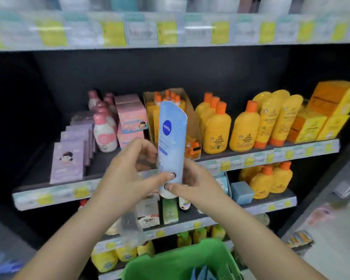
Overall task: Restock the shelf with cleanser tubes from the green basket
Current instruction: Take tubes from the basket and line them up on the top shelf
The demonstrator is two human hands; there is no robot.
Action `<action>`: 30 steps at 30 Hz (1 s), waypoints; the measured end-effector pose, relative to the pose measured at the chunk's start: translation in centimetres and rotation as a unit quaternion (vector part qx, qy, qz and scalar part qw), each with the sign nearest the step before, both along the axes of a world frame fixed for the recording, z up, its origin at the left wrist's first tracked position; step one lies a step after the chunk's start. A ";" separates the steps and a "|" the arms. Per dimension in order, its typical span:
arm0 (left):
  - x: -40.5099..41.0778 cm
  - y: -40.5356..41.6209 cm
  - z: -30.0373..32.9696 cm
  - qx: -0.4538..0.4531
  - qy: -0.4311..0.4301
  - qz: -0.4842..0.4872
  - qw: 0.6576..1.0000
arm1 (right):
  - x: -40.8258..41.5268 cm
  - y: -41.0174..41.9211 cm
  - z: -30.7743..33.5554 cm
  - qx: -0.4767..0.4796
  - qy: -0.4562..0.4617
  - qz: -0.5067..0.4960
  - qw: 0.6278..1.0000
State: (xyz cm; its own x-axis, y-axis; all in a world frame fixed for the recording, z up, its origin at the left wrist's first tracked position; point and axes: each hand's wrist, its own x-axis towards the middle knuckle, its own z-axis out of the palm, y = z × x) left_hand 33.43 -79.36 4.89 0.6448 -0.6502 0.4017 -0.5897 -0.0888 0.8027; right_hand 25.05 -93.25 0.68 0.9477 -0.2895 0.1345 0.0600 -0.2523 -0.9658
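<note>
1. Cleanser tube (171, 142): pale blue, round dark-blue logo, white cap down, upright before the shelf (55, 197).
2. Left hand (127, 174) and right hand (192, 178) grip its lower end, fingers curled.
3. Green basket (176, 261) below; contents blurry, probably more tubes.

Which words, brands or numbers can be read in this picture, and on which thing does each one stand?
"NIVEA": white letters in a dark blue circle on the light blue plastic tube, gripped by both the left hand and right hand.
Smaller print on the tube: blurred.
White box with dark lettering on a lower shelf: unreadable.
Yellow bottles with orange caps: print too blurred.
Yellow-and-white shelf price tags: too blurred.
</note>
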 end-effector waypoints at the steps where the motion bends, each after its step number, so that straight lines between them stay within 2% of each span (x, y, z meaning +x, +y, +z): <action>1: 0.0 0.4 0.7 -0.010 0.006 0.006 1.000 | 0.3 0.2 1.2 0.007 -0.018 0.010 1.000; 8: 0.3 3.4 6.7 -0.103 -0.034 0.053 0.993 | 2.3 3.1 9.7 -0.006 -0.097 0.099 0.990; 13: 1.5 5.3 11.4 -0.136 -0.067 0.097 0.984 | 4.8 4.9 14.3 -0.006 -0.135 0.144 0.980; 22: 4.7 8.2 17.2 -0.179 -0.145 0.204 0.952 | 9.0 8.9 20.2 -0.001 -0.182 0.166 0.969; 24: 5.7 9.2 18.4 -0.182 -0.167 0.247 0.937 | 10.2 10.3 21.2 -0.027 -0.192 0.153 0.969; 28: 7.9 11.3 20.9 -0.171 -0.204 0.331 0.906 | 13.1 13.8 23.4 -0.152 -0.218 0.118 0.957; 30: 9.2 12.5 22.2 -0.160 -0.214 0.360 0.894 | 14.8 15.5 24.6 -0.166 -0.215 0.110 0.956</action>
State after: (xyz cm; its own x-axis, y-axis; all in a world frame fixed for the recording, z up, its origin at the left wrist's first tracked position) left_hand 42.63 -66.83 27.12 0.5922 0.0641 0.8032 -0.7318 -0.3744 0.5694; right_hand 39.82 -77.74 25.30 0.8168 0.0371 0.5757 0.5210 -0.4760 -0.7085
